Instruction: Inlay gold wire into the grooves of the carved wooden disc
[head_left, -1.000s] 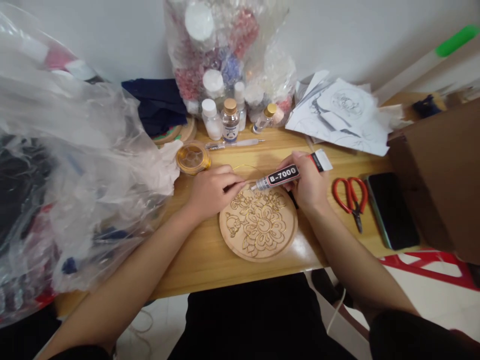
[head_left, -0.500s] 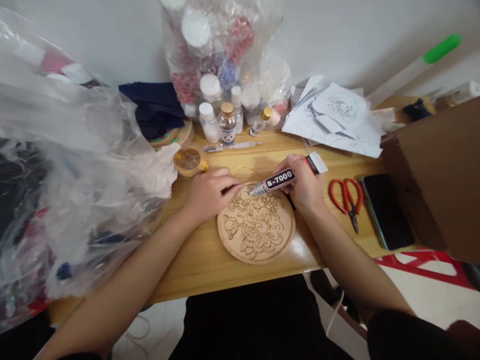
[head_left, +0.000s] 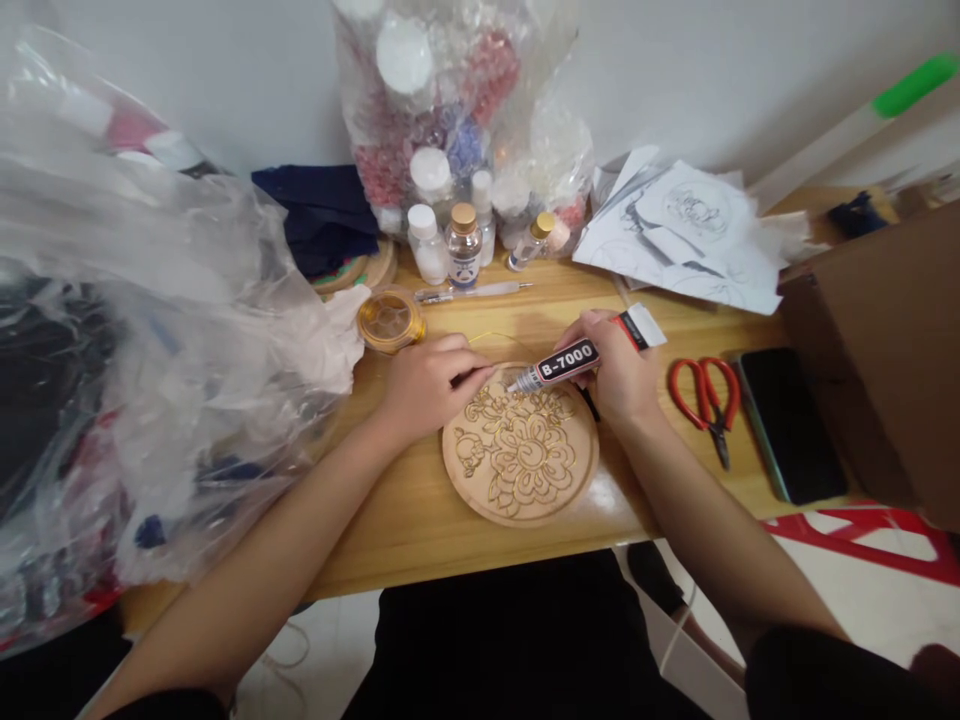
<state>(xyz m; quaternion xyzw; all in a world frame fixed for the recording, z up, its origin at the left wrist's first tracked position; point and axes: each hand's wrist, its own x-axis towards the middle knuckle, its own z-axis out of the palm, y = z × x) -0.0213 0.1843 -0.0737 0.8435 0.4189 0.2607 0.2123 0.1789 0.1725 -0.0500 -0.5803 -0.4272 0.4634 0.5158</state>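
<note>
"what's on the table (head_left: pixel 405 530), from your end?"
"i see the round patterned board (head_left: pixel 521 448) near the front edge."
"and the hands?"
"left hand (head_left: pixel 429 388) at the far rim, fingertips together; i can't tell on what. right hand (head_left: pixel 621 375) grips the tube (head_left: pixel 568 362), angled toward the board."

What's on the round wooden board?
The board bears golden outlines, including a big flower. The left hand and B-7000 tube cover bits near its far edge; those are hidden.
</note>
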